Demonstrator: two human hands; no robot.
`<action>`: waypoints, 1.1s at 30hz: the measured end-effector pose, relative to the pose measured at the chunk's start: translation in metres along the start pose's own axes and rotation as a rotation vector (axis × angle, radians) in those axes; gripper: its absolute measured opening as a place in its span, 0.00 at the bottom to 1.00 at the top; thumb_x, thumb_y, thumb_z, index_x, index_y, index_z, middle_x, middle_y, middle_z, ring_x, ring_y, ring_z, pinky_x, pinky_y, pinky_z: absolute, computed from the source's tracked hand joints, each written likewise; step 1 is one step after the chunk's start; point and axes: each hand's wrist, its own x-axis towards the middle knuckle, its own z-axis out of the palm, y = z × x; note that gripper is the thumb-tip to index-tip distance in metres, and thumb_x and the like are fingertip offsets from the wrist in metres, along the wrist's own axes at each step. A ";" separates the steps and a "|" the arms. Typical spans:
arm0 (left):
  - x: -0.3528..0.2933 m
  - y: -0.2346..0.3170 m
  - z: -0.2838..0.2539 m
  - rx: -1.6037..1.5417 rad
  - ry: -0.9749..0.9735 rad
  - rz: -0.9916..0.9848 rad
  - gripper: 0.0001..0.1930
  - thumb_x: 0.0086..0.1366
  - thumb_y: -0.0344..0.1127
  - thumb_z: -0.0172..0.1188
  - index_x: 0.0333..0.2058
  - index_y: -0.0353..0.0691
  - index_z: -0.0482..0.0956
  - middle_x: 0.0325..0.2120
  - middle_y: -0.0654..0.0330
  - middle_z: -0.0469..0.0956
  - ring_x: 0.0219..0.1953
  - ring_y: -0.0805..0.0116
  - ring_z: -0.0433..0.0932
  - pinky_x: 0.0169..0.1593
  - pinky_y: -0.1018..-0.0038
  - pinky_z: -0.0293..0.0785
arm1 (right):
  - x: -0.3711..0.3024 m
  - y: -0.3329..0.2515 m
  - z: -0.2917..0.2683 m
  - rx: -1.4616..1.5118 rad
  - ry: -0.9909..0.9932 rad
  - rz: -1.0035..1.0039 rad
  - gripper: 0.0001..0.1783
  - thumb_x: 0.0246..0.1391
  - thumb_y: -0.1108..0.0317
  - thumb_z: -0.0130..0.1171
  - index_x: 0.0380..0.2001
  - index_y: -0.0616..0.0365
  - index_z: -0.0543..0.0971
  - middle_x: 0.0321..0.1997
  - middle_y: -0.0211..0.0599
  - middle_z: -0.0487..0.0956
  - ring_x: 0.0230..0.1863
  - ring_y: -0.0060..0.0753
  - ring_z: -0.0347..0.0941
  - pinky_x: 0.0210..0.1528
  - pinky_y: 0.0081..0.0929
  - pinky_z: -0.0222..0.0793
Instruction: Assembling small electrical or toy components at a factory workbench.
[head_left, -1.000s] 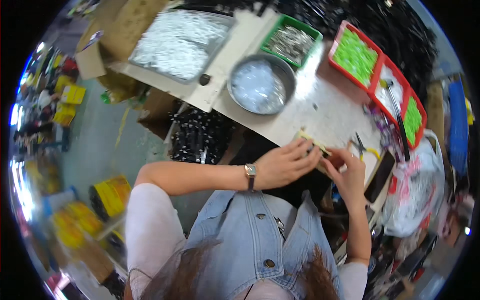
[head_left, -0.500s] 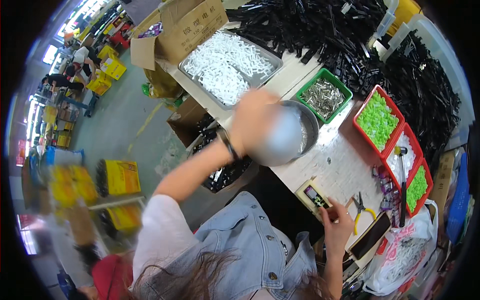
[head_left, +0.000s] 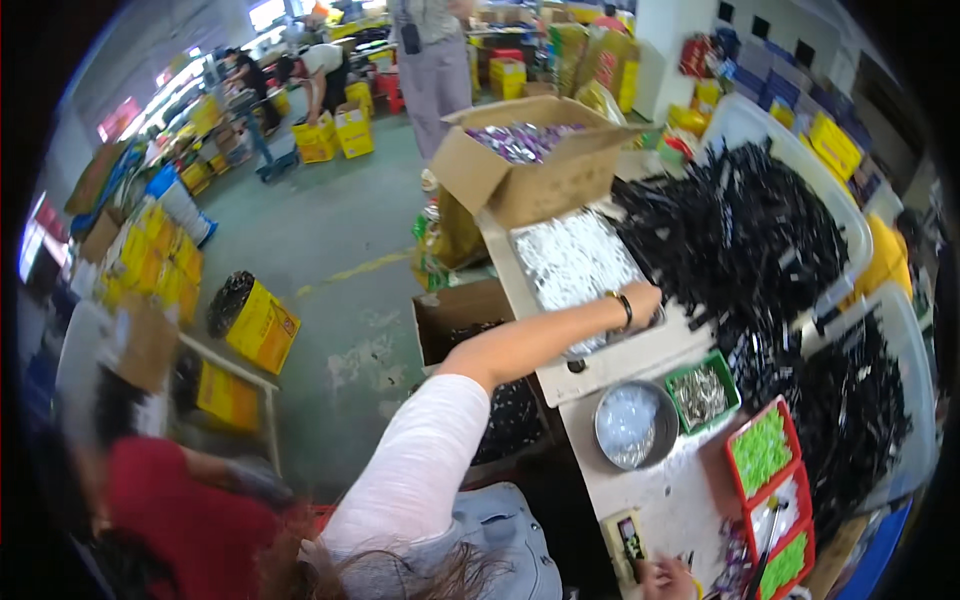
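My left hand (head_left: 643, 303), a dark band at its wrist, reaches to the right edge of a metal tray (head_left: 622, 345) of small white plastic pieces (head_left: 578, 258). Black plastic strips (head_left: 740, 230) lie heaped just beyond it. Its fingers bend down out of sight. Close to the lower edge, my right hand (head_left: 668, 578) is beside a cream-coloured block (head_left: 612, 535) with a dark and green part set in it; blur hides its grip. Between the hands stands a round metal bowl (head_left: 601, 430) holding a pale translucent thing (head_left: 628, 408) and small shiny pieces.
A green tray (head_left: 733, 396) of metal pins adjoins the bowl. Red trays (head_left: 738, 482) of green and white pieces line the right, with a hammer (head_left: 768, 540) across them. An open carton (head_left: 560, 185) stands at the far end. A person in red (head_left: 180, 510) is at lower left.
My left hand has gone from over the bowl to the far tray's right edge. The blurred pale thing by that hand now rests in the bowl. The view has tilted up; my right hand stays near the block.
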 end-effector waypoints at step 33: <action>-0.350 -0.154 -0.455 -0.029 1.936 -0.186 0.19 0.50 0.27 0.69 0.44 0.34 0.81 0.23 0.62 0.80 0.23 0.77 0.75 0.29 0.77 0.71 | 0.077 0.075 -0.108 -0.345 0.548 0.298 0.20 0.49 0.57 0.67 0.39 0.63 0.82 0.33 0.40 0.82 0.30 0.29 0.77 0.34 0.28 0.71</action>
